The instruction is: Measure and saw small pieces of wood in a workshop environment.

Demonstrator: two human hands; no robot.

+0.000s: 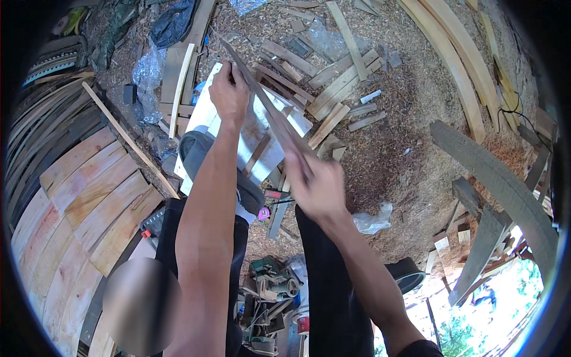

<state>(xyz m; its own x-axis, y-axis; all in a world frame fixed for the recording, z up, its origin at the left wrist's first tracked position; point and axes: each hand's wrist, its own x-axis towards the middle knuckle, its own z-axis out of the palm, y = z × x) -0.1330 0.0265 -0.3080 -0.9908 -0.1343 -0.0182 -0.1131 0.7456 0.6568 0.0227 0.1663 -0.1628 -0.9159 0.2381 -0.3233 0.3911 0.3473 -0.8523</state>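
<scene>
My right hand (318, 185) is closed round the near end of a handsaw (262, 98), slightly blurred. Its long, dull brown blade tapers away toward the far left, passing just right of my left hand (229, 95). The fingers of that left hand curl down at the far edge of a white board (262, 166), gripping it; the fingertips are partly hidden. The board lies tilted low over the ground, with brown marks on its face. My grey shoe (196, 149) rests against it, partly covered by my left forearm.
Scrap wood pieces (345, 83) and shavings cover the ground beyond the board. Curved planks (455, 56) lie far right, near a large grey beam (493, 172). Stacked boards (101, 190) stand at left. A pink tape measure (263, 213) and green power tool (270, 279) lie nearer.
</scene>
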